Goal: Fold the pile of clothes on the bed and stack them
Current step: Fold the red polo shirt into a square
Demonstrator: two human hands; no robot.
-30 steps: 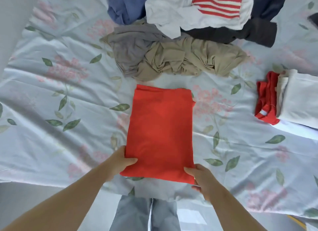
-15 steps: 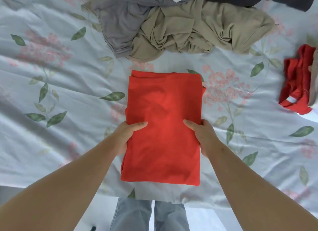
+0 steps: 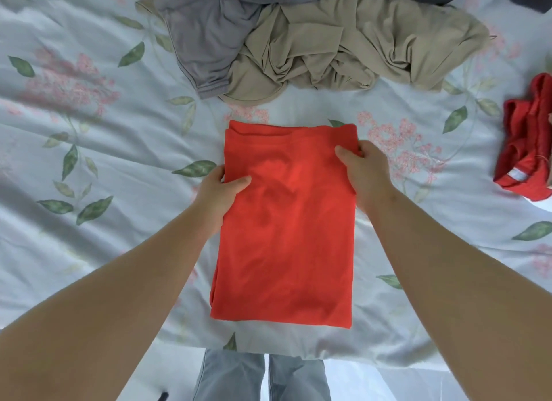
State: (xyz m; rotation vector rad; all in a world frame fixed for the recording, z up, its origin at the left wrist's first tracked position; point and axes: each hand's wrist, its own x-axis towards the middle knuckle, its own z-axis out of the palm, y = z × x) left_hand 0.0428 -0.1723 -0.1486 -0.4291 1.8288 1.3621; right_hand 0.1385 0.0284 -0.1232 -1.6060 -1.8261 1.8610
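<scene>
Stands at near edge of bed. Grips folded red shirt, flat on the bed: left hand pinches left edge, thumb on top; right hand pinches near far right corner. Faces crumpled pile beyond.

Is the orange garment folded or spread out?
Folded: the orange garment lies as a rectangle, layered edges showing at its far end; left hand and right hand grip its sides.
</scene>
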